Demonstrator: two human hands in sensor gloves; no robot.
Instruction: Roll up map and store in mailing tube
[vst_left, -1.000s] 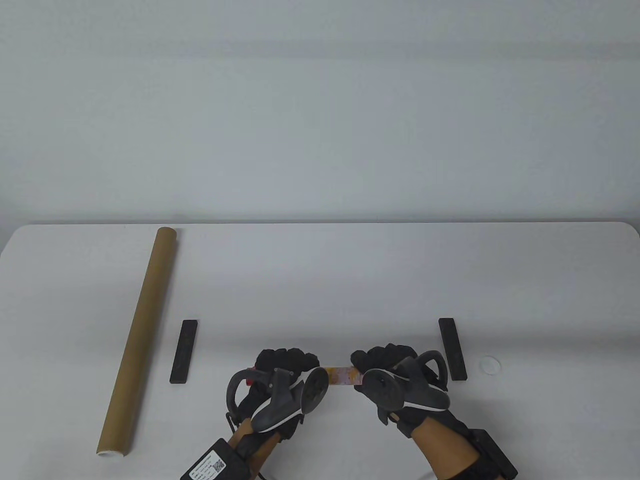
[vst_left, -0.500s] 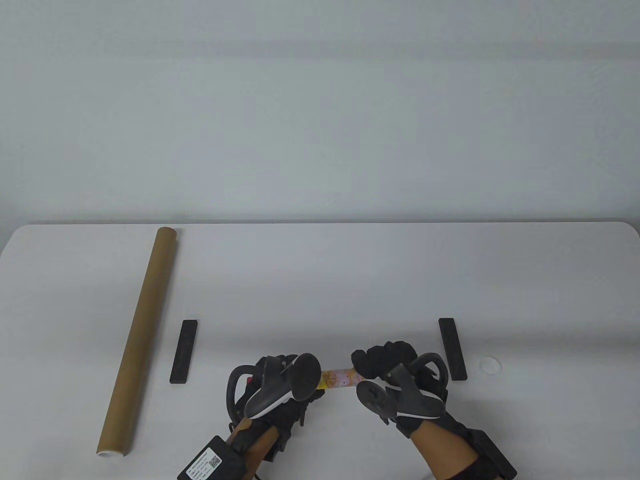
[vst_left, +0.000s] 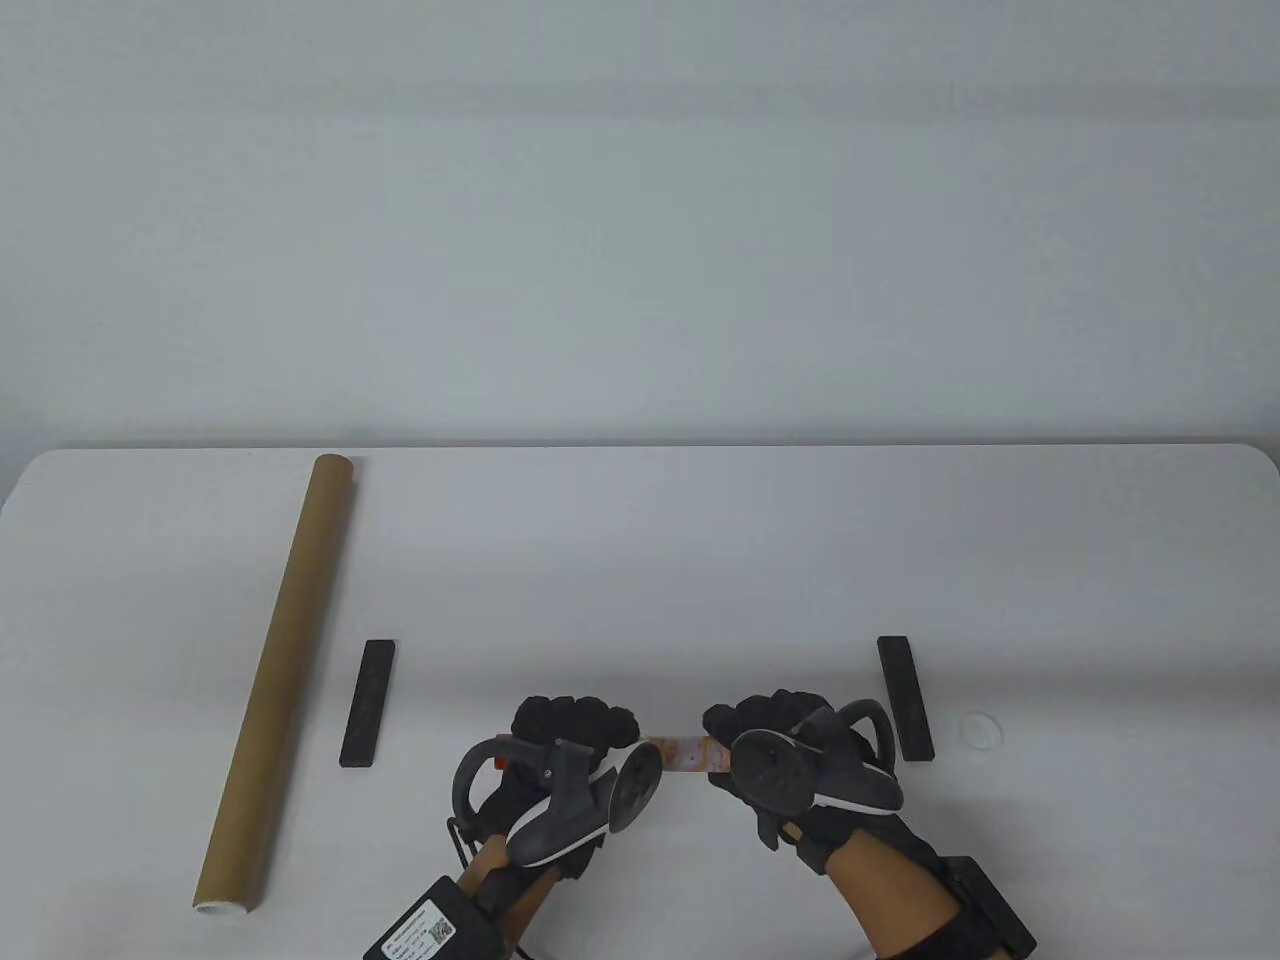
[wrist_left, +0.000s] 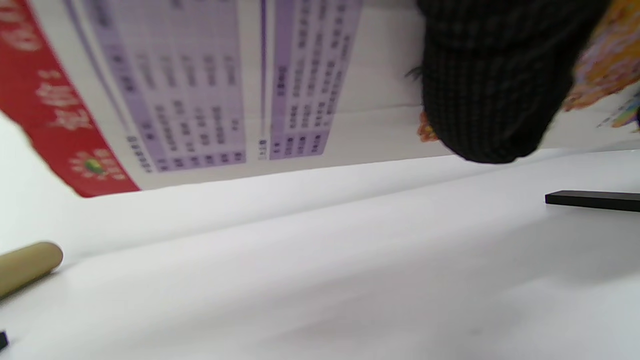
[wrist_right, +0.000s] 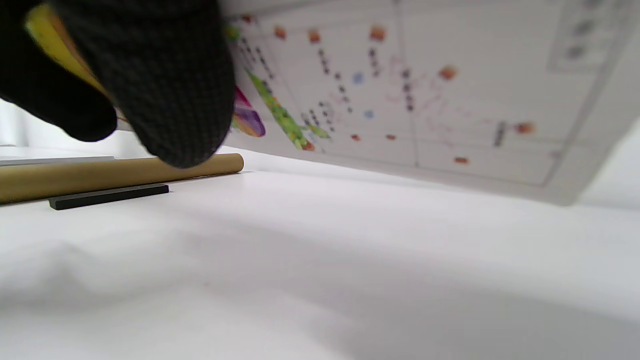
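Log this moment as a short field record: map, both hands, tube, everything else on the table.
map: rolled map, held level just above the table
left hand: left hand grips the roll's left end
right hand: right hand grips the roll's right end
tube: brown mailing tube lies at the table's left, untouched
weights: one black bar left of the hands, another black bar to their right
cap: white round cap lies right of the right bar
stage: map rolled, not yet in the tube

Glossy printed paper map (wrist_left: 200, 95), matt brown cardboard tube (vst_left: 280, 670), knit gloves (wrist_right: 165, 85)
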